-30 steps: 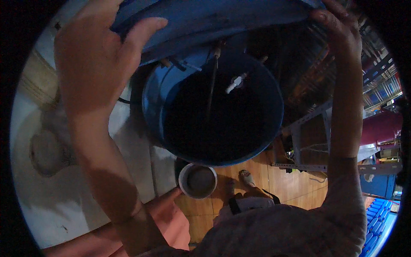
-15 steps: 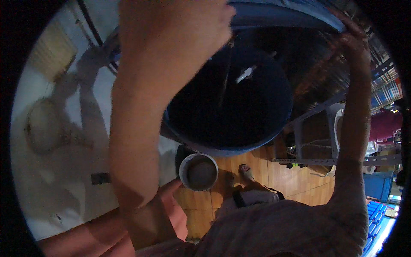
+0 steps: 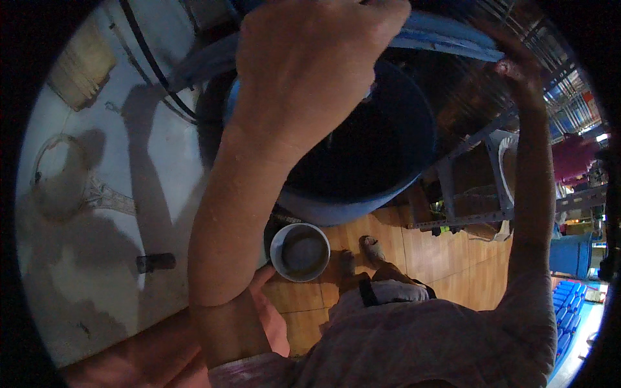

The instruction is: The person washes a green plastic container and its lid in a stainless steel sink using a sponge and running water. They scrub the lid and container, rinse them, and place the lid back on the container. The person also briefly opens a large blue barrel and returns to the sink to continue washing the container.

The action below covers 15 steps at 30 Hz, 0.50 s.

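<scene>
My left hand [image 3: 310, 61] is raised across the top middle, back toward me, fingers curled; what is inside them is hidden. My right hand [image 3: 517, 71] grips the end of a long fold of blue cloth [image 3: 446, 39], stretched across the top and partly behind my left hand. Beneath both hands stands a large blue barrel [image 3: 349, 204] with a dark interior; my left hand and forearm cover part of it. A smaller white bucket [image 3: 279, 252] stands below the barrel, near my feet.
A pale wall [image 3: 90, 271] at left holds black hoses [image 3: 149, 58] and a racket-shaped object [image 3: 61, 171]. Pink cloth [image 3: 278, 323] hangs low left. Metal shelving [image 3: 446, 187], a blue tub [image 3: 569, 255] and blue plastic containers [image 3: 569, 304] line the right. The floor [image 3: 433, 258] is wood-patterned.
My left hand has swung from the upper left to the middle, over the barrel, and turned back-up. The blue cloth now forms a narrower band. My right hand has dropped slightly.
</scene>
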Tool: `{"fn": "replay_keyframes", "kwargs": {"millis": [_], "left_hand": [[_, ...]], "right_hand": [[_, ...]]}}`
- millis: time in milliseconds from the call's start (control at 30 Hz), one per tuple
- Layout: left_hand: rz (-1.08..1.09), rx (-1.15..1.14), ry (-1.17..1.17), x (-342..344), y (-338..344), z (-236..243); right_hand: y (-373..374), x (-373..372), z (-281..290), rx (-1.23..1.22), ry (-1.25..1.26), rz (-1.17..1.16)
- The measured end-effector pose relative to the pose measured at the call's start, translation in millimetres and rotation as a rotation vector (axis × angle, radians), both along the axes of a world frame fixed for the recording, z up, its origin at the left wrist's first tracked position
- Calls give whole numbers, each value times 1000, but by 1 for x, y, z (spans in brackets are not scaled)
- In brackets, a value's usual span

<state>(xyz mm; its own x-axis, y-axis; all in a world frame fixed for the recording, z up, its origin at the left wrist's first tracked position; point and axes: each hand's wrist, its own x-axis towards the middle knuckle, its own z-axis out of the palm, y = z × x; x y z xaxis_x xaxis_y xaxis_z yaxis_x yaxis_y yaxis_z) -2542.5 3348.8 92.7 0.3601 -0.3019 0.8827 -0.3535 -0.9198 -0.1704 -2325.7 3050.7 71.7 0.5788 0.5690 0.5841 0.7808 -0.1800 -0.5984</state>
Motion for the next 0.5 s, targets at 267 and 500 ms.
{"fn": "replay_keyframes", "kwargs": {"millis": [267,500], "left_hand": [[113,94,92,-7,-5,-7],[136,90,117,-16,-13,-35]], "right_hand": [[0,-23,-9,0,29,37],[-7,-40,-23,-31,-21,88]]}}
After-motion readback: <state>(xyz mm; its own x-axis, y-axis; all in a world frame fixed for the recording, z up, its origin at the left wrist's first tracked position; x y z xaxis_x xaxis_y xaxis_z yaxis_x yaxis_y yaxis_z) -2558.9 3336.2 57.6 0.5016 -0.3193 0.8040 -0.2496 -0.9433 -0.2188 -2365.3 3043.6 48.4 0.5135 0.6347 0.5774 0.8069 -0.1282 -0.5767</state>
